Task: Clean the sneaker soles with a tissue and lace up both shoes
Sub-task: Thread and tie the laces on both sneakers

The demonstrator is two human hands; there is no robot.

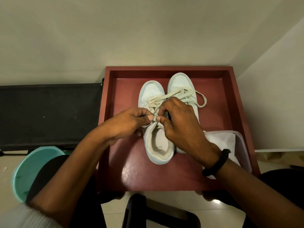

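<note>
Right, left hand (131, 122) and right hand (179, 122) each pinch the lace (152, 102) on the nearer sneaker (158, 145). Soft, limp, light; I'd grip near the eyelets, taut.

Both forearms extend forward and converge. Left hand (130, 123) and right hand (180, 124) meet at centre, fingers curled, each pinching the lace (154, 114) between thumb and forefinger (thumb tips almost touching). Backs of both hands face the camera.
</note>
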